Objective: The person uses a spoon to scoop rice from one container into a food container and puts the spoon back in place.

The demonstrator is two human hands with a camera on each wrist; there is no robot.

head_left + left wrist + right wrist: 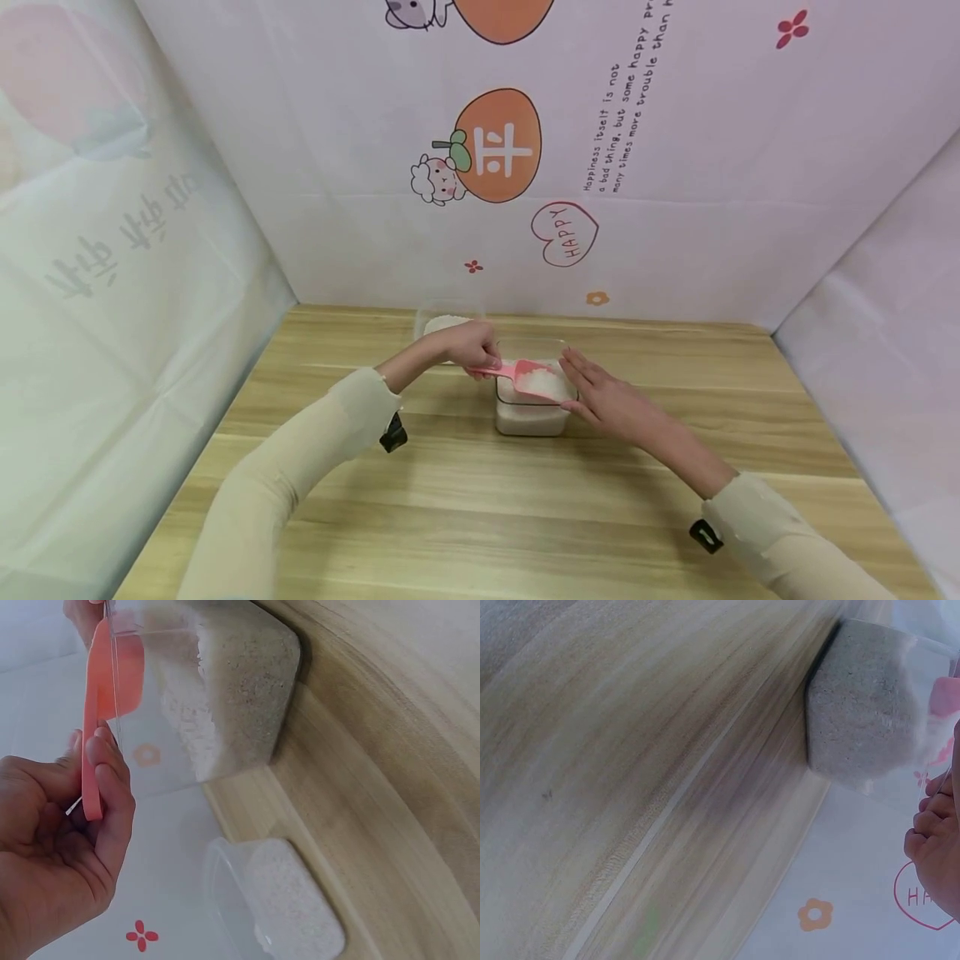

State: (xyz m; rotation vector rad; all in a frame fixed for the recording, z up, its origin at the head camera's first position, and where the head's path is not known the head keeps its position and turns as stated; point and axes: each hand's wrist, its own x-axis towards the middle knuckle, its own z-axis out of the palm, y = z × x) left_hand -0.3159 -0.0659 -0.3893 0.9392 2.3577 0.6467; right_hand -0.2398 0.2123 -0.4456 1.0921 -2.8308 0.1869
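My left hand (471, 343) grips the handle of a pink scoop (507, 372), whose bowl carries a heap of white grains (542, 382). The scoop is over the mouth of a clear square container (531, 422), partly filled with the same kind of grains. In the left wrist view, the fingers curl round the handle and the scoop (120, 671) lies along the container's rim. At the container's right side, my right hand (611, 402) rests against the rim with fingers extended and thumb near the front corner. The right wrist view cuts off part of this hand (939, 847).
A second clear container (292, 900) with white grains stands behind my left hand, near the back wall. The wooden table (480, 517) is bounded by white printed cloth walls (360, 233) at the back and both sides.
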